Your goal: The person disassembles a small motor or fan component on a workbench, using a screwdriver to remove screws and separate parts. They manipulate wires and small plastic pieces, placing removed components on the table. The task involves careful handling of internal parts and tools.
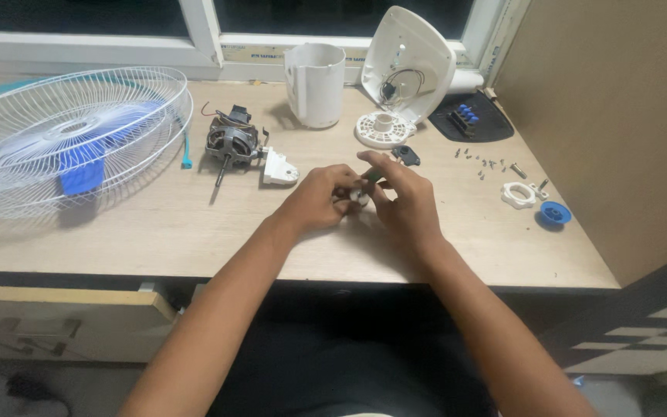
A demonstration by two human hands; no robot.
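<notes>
Our left hand (319, 199) and right hand (403, 202) meet over the table (179, 232), both closed around a small part (360, 197) with a white end and a dark green piece between the fingertips; its exact kind is too small to tell. The left grip pinches the white end, the right grip wraps the green piece from above.

Judging by what lies about, the fan is already well taken apart. Just left of our left grip sits the bare motor (233, 143) with a white bracket (279, 167) touching it, and far left the wire guard (71, 139) with the blue blade inside. Beyond our grips stand the white motor housing (315, 83) and the rear cover (407, 66). To the right lie loose screws (484, 161), a white ring nut (517, 194) and a blue cap (555, 213). Nothing is reassembled yet.
</notes>
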